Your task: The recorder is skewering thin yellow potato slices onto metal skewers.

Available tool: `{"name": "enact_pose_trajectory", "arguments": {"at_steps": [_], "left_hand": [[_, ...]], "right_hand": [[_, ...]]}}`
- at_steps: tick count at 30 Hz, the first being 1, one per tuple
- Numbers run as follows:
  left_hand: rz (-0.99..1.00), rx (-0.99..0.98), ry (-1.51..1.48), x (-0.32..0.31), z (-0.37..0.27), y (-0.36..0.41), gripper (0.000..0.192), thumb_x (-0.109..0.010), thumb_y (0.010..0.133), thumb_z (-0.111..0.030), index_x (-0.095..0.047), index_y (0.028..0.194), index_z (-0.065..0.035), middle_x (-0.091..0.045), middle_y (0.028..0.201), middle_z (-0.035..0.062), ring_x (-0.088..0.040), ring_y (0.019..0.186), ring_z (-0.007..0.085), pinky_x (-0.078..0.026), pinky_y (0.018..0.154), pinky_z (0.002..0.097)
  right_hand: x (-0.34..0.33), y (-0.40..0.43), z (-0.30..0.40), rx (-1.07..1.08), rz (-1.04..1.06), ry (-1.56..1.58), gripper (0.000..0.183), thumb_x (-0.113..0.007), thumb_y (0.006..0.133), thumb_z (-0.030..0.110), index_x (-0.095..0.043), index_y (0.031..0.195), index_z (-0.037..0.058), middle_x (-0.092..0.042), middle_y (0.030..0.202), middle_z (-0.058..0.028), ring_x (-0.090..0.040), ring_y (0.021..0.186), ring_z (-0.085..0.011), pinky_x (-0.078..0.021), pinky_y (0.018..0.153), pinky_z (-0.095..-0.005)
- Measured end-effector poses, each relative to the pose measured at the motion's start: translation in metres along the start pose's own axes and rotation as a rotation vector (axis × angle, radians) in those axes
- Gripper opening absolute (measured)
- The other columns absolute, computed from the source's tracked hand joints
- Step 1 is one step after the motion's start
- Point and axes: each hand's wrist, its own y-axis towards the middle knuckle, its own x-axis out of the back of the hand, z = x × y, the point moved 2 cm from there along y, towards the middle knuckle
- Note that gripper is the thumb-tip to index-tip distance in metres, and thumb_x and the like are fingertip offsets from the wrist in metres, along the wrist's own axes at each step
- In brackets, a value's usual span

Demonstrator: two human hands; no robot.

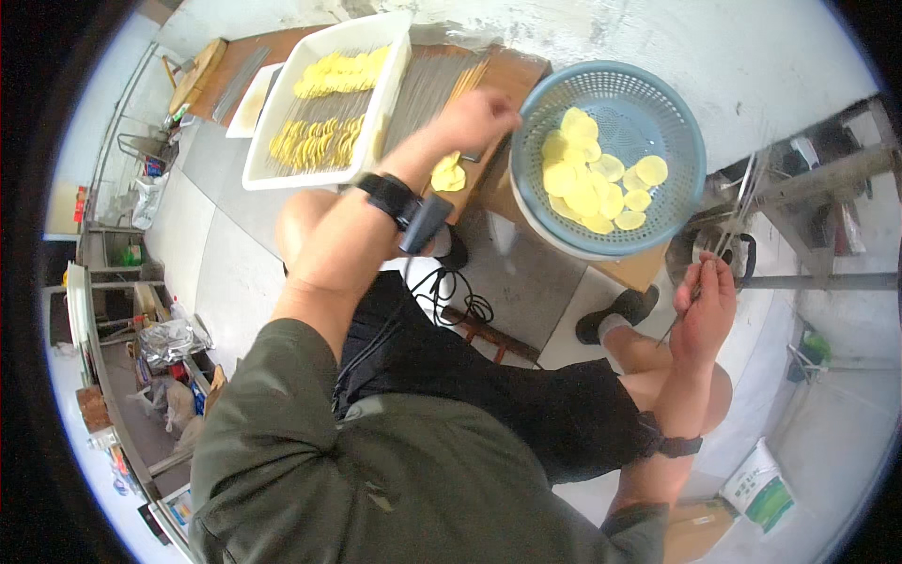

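Observation:
My left hand [486, 120], blurred, hovers with curled fingers at the left rim of a blue plastic colander [687, 190]. Whether anything is between those fingers, I cannot tell. Thin round potato slices [581, 180] lie loose in the colander. On the right, my right hand [705, 303] is shut on several thin metal skewers [747, 183] that point up and away. A small clump of potato slices [448, 173] sits at the bench edge below my left wrist. Skewered potato slices [317, 144] fill two rows in a white plastic tray [257, 173].
Bare metal skewers [426, 88] and a bundle of wooden-coloured sticks [471, 77] lie on the brown wooden bench [518, 70]. The colander rests in a pale basin on a cardboard box [634, 271]. Black cable [451, 296] coils on the floor. Cluttered shelves [141, 352] stand left.

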Motion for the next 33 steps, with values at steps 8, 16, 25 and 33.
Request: {"name": "enact_pose_trajectory", "arguments": {"at_steps": [8, 16, 25, 33], "left_hand": [[0.292, 0.094, 0.312, -0.140, -0.033, 0.013, 0.041, -0.067, 0.080, -0.027, -0.060, 0.107, 0.0032, -0.063, 0.105, 0.0233, -0.063, 0.098, 0.0370, -0.051, 0.087, 0.0439], [-0.065, 0.090, 0.318, -0.177, -0.017, 0.061, 0.052, -0.064, 0.082, -0.033, -0.051, 0.116, 0.0033, -0.052, 0.116, 0.0257, -0.054, 0.109, 0.0407, -0.046, 0.094, 0.0452], [-0.099, 0.119, -0.016, -0.160, -0.030, 0.091, 0.033, -0.063, 0.087, -0.025, -0.058, 0.106, 0.0017, -0.065, 0.087, 0.0165, -0.067, 0.085, 0.0343, -0.054, 0.075, 0.0378], [-0.058, 0.059, -1.011, -0.119, -0.092, 0.030, 0.026, -0.059, 0.088, -0.004, -0.055, 0.112, 0.0069, -0.066, 0.089, 0.0092, -0.064, 0.072, 0.0131, -0.051, 0.065, 0.0252]], "right_hand": [[0.004, 0.001, 0.014, 0.036, 0.013, -0.060, 0.012, -0.049, 0.097, 0.010, -0.057, 0.102, 0.0022, -0.051, 0.070, -0.0001, -0.038, 0.050, -0.0039, -0.0301, 0.044, -0.0175], [0.014, -0.002, 0.015, 0.108, 0.058, -0.100, 0.012, -0.050, 0.098, 0.010, -0.056, 0.102, 0.0013, -0.052, 0.070, -0.0006, -0.041, 0.052, -0.0035, -0.0322, 0.045, -0.0172], [0.016, 0.004, 0.004, 0.009, 0.063, -0.117, 0.013, -0.051, 0.098, 0.010, -0.056, 0.106, 0.0014, -0.055, 0.072, -0.0009, -0.040, 0.051, -0.0028, -0.0324, 0.045, -0.0174], [0.016, -0.001, -0.040, -0.156, 0.223, -0.435, 0.019, -0.052, 0.094, 0.011, -0.053, 0.109, 0.0008, -0.060, 0.070, -0.0029, -0.047, 0.052, -0.0059, -0.0375, 0.047, -0.0221]]}}
